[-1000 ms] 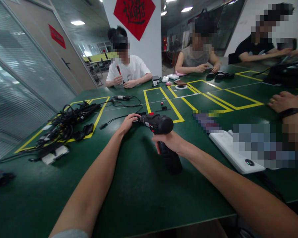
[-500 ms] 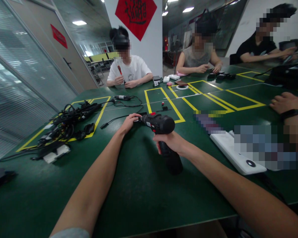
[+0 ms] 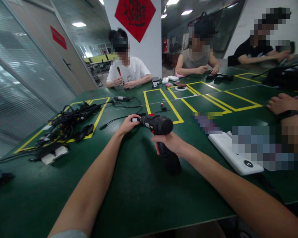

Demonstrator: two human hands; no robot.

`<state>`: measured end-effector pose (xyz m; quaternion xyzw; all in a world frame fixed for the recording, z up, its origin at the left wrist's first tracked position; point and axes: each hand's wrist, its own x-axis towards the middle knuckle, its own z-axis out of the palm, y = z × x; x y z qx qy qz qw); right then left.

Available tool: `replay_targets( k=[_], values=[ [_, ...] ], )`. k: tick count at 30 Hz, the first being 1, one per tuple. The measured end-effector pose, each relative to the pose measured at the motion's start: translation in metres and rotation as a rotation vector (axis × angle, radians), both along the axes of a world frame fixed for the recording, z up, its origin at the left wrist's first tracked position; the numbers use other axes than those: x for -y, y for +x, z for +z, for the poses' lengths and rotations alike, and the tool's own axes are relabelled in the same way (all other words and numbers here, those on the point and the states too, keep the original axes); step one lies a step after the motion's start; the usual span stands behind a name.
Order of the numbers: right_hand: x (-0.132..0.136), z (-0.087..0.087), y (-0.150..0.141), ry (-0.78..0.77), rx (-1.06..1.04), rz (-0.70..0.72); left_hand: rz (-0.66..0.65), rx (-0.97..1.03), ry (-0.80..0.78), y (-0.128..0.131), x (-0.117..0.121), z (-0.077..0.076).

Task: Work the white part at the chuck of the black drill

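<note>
Two hands in use. Right hand [image 3: 172, 142]: fingers wrapped round the grip of the drill [image 3: 162, 125], chuck aimed between 9 and 10 o'clock, likely for alignment with the small part [image 3: 135, 119]. Left hand [image 3: 127, 126]: fingers gripping that part, probably bracing it on the table [image 3: 136, 195]. Drill's matte black, red accents, mid-view. Part mostly hidden, pale patch visible.
</note>
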<state>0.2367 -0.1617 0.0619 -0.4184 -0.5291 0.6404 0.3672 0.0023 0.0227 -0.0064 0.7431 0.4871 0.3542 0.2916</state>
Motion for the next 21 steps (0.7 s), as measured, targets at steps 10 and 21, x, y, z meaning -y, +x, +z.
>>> replay_targets(
  k=[10, 21],
  values=[
    [0.0000, 0.0009, -0.0005, -0.007, 0.015, 0.000, -0.037, 0.001, -0.004, -0.0015, -0.0024, -0.0012],
    [-0.0005, -0.0004, 0.0002, -0.003, -0.005, 0.013, -0.024, -0.018, 0.007, -0.0014, -0.0012, 0.0008]
  ],
)
